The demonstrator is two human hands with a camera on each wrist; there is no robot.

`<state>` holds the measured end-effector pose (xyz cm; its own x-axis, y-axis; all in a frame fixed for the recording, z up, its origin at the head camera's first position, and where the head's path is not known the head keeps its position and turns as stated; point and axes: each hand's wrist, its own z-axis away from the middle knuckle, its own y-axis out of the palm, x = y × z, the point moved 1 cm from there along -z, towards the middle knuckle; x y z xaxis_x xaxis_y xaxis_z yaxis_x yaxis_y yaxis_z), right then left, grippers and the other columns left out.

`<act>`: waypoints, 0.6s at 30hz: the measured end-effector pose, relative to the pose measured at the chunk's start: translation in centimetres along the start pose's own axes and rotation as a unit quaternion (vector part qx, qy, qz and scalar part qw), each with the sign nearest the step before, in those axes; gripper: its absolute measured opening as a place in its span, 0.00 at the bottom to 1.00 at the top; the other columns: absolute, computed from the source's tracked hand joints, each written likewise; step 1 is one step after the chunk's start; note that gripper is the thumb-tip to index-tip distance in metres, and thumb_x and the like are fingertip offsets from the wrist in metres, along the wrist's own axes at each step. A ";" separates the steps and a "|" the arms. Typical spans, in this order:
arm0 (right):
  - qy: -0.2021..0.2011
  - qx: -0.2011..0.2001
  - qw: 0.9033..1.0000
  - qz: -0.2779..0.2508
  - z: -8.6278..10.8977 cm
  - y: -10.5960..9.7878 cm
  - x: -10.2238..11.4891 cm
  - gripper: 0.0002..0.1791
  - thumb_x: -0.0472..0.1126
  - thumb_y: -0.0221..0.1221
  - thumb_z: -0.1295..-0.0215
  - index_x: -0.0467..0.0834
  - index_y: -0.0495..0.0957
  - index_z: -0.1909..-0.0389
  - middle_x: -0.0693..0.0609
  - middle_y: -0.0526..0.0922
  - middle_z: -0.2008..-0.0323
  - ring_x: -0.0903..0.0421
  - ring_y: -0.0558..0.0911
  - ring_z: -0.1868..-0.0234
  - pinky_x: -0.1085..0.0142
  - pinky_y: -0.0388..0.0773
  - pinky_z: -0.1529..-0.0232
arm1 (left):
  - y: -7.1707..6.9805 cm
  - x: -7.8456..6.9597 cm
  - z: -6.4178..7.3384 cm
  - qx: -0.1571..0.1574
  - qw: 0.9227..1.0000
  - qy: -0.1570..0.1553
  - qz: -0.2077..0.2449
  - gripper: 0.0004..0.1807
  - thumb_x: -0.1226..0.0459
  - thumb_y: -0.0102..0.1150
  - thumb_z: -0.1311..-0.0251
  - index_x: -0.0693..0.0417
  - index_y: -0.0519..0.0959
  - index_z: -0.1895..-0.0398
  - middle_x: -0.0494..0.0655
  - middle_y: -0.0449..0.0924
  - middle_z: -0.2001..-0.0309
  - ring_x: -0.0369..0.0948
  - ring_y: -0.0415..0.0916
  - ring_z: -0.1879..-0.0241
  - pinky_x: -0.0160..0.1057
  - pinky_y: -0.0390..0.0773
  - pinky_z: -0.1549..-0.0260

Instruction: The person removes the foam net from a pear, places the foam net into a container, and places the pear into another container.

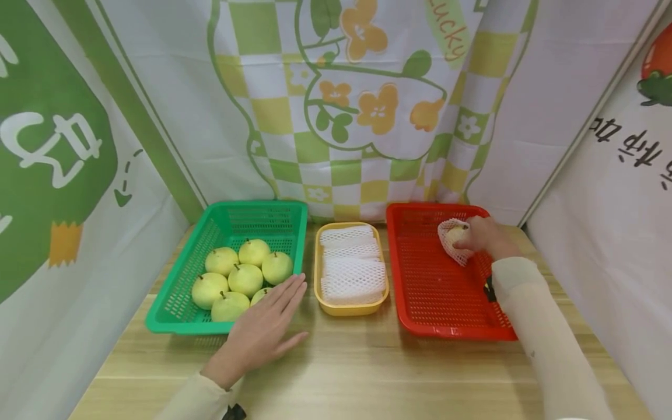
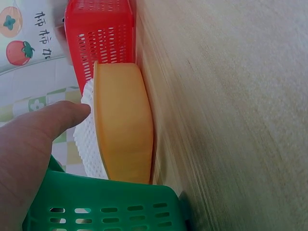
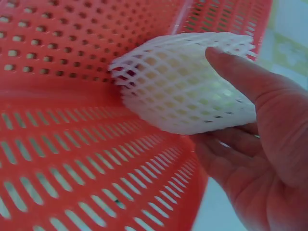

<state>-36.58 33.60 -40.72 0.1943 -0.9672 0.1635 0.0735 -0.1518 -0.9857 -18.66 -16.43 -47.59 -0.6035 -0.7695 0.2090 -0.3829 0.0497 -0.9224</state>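
Observation:
My right hand (image 1: pixel 485 236) holds a yellow-green pear wrapped in a white foam net (image 3: pixel 178 86) at the back right corner of the red basket (image 1: pixel 430 294). In the right wrist view the thumb lies on top of the net and the fingers are beneath it. My left hand (image 1: pixel 262 329), its fingers straight and holding nothing, is over the front right corner of the green basket (image 1: pixel 262 224). Several bare pears (image 1: pixel 245 280) sit in that basket, one partly hidden by the left hand.
Between the two baskets stands a small yellow basket (image 1: pixel 352 310) with a stack of white foam nets (image 1: pixel 353 274). All stand on a wooden table (image 1: pixel 367 373). A patterned curtain (image 1: pixel 346 169) hangs behind, with printed cloth at both sides.

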 end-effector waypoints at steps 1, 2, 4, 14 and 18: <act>-0.003 -0.006 1.000 -0.002 -0.1 0.2 -0.1 0.28 0.51 0.72 0.39 0.27 0.80 0.57 0.33 0.85 0.64 0.33 0.82 0.59 0.41 0.82 0.51 | 0.0 0.0 0.0 -0.001 1.000 0.000 -0.002 0.54 0.37 0.64 0.34 0.64 0.59 0.18 0.58 0.58 0.17 0.53 0.58 0.18 0.51 0.67 0.21; -0.009 -0.014 1.000 -0.004 -0.2 0.4 -0.2 0.31 0.49 0.73 0.40 0.24 0.79 0.52 0.30 0.85 0.60 0.29 0.83 0.55 0.39 0.82 0.47 | 0.0 0.0 0.0 -0.003 1.000 0.000 -0.003 0.54 0.37 0.64 0.34 0.64 0.59 0.19 0.58 0.58 0.17 0.53 0.59 0.18 0.51 0.67 0.21; -0.017 -0.026 0.999 0.002 -0.5 0.7 -0.3 0.38 0.49 0.73 0.40 0.22 0.76 0.41 0.25 0.85 0.51 0.25 0.82 0.47 0.35 0.80 0.40 | -0.1 0.0 0.0 -0.003 1.000 0.000 -0.004 0.54 0.37 0.64 0.34 0.64 0.59 0.19 0.58 0.58 0.17 0.53 0.59 0.18 0.50 0.66 0.21; -0.077 -0.033 0.996 -0.041 -2.3 2.0 0.7 0.35 0.43 0.76 0.42 0.28 0.78 0.40 0.29 0.85 0.46 0.30 0.82 0.44 0.37 0.79 0.38 | 0.0 -0.1 0.1 -0.010 1.000 -0.003 -0.003 0.53 0.38 0.66 0.35 0.63 0.61 0.19 0.56 0.59 0.17 0.52 0.60 0.18 0.50 0.69 0.23; -0.088 -0.018 0.995 -0.033 -2.9 2.5 1.6 0.35 0.41 0.75 0.41 0.26 0.76 0.37 0.27 0.81 0.43 0.29 0.78 0.39 0.35 0.74 0.33 | -0.1 -0.1 0.1 -0.009 1.000 -0.003 0.000 0.52 0.39 0.65 0.35 0.63 0.61 0.19 0.56 0.59 0.17 0.51 0.59 0.18 0.50 0.68 0.22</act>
<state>-38.90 31.09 -43.00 0.3594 -0.9043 0.2303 0.0574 -0.2249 -0.9727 -18.49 -16.45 -47.51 -0.5994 -0.7729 0.2081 -0.3964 0.0608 -0.9161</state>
